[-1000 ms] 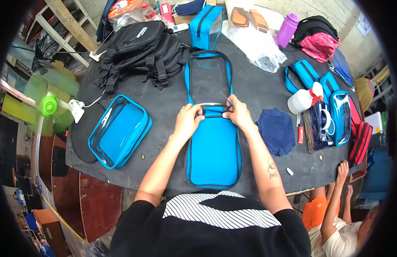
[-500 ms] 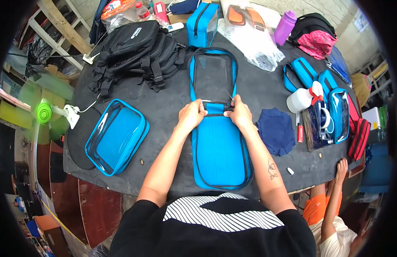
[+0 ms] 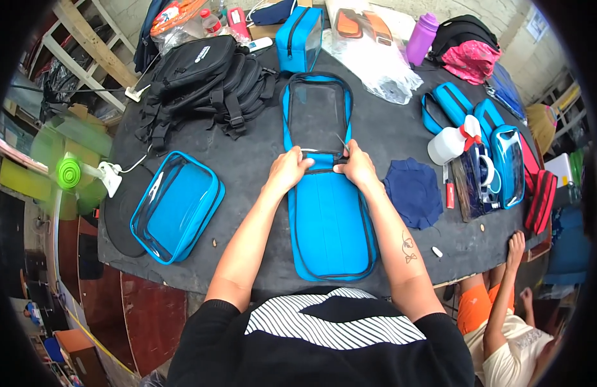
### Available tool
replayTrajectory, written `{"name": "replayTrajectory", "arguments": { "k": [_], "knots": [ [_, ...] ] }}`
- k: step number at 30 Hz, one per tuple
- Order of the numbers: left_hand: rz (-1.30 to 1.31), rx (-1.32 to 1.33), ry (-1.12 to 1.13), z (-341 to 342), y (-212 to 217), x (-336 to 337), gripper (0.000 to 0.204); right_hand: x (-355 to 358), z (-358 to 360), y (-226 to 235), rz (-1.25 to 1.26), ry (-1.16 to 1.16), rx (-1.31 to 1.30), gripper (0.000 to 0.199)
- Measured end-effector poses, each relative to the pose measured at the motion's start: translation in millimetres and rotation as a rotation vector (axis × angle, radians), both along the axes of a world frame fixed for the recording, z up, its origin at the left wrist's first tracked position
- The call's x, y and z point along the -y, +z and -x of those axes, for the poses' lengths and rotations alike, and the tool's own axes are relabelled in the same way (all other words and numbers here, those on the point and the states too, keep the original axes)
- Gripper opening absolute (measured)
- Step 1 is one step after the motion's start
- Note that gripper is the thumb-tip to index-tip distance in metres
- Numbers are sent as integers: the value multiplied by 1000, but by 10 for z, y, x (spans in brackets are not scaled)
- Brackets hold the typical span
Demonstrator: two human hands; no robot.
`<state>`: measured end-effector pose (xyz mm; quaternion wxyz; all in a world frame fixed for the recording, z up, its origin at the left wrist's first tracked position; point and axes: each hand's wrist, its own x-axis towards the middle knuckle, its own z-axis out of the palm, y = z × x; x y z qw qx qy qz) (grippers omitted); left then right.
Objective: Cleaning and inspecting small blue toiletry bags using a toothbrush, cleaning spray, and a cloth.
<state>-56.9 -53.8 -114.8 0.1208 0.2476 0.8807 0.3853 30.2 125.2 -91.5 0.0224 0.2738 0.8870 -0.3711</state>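
A blue zippered pouch [image 3: 332, 222] with black edging lies opened out flat in front of me. Its clear-windowed lid [image 3: 318, 109] is folded away toward the far side. My left hand [image 3: 287, 169] pinches the left end of the fold between lid and body, thumb pointing inward. At the right end of that fold my right hand [image 3: 358, 166] is closed on the fabric. A thin, pointed metal tool [image 3: 342, 140] sticks out from the right fingers; its kind is mostly hidden. Between the thumbs runs a short blue strip [image 3: 320, 161].
Left of my arm is another blue clear-topped pouch [image 3: 177, 208]; a black backpack [image 3: 202, 84] lies behind it. On the right are navy cloth [image 3: 413, 193], a spray bottle [image 3: 448, 145] and small blue pouches [image 3: 452, 103]. A spinning green fan [image 3: 68, 171] and a seated person [image 3: 505, 329] flank the table.
The view has shifted slightly. My hands keep their hold at the pouch's fold, with little movement. At the lower right, the seated person's other hand has come into view.
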Motion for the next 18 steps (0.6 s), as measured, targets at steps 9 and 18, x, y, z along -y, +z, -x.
{"name": "replayTrajectory", "arguments": {
  "k": [9, 18],
  "knots": [
    [24, 201, -106, 222, -42, 101, 36, 7, -41, -18, 13, 5, -45, 46],
    [-213, 140, -46, 167, -342, 135, 30, -564, -872, -185, -189, -275, -500, 42]
  ]
}}
